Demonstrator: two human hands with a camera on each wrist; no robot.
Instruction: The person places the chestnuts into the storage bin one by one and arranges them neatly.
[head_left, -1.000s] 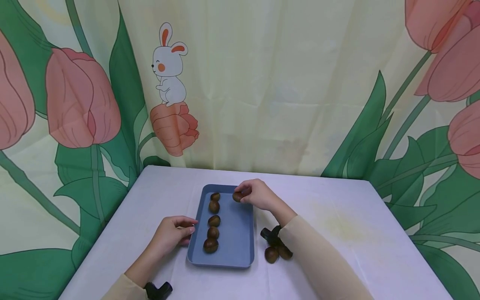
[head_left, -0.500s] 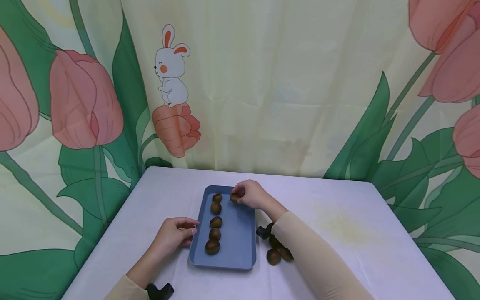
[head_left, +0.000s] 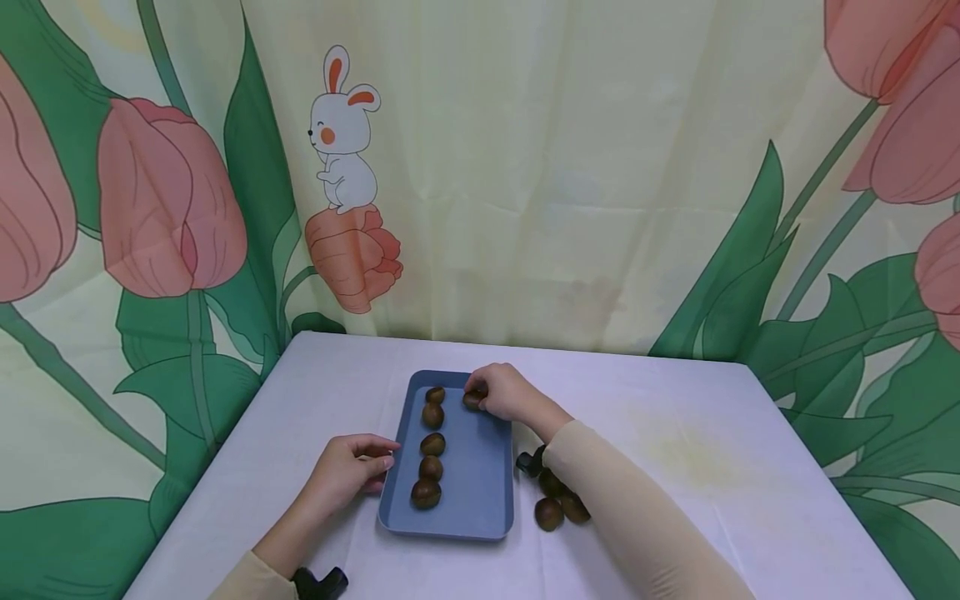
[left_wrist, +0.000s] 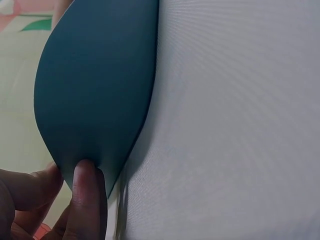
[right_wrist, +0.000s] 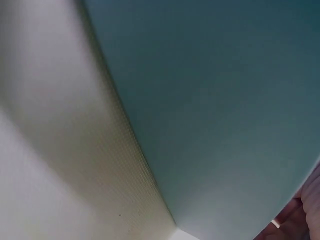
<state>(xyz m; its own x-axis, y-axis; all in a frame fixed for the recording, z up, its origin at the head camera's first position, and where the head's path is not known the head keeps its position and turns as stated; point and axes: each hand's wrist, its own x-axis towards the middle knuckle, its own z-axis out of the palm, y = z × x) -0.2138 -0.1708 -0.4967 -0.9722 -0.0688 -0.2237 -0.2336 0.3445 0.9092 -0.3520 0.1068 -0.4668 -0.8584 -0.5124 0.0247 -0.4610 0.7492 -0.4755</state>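
On the blue tray [head_left: 474,500], several brown chestnuts [head_left: 426,492] stand in a column along the left side. My right hand [head_left: 510,393] pinches another chestnut [head_left: 472,400] between thumb and fingers, low over the tray's far right corner. In the right wrist view, the tray's outer wall [right_wrist: 210,115] fills most of the frame; fingers [right_wrist: 295,220] show at its lower right, and the chestnut is hidden. My left hand [head_left: 348,471] touches the tray's left rim with extended fingertips. The left wrist view has one fingertip [left_wrist: 86,182] against the outer wall.
More chestnuts [head_left: 549,514] lie on the white tablecloth [head_left: 667,467] right of the tray, partly hidden by the right sleeve [head_left: 615,492]. Black wrist mounts [head_left: 321,582] sit at both wrists. A curtain [head_left: 525,208] printed with tulips and a rabbit hangs behind the table.
My right hand has shifted slightly left and then lowered the chestnut toward the tray's floor at the far right corner. The left hand stays at the rim.
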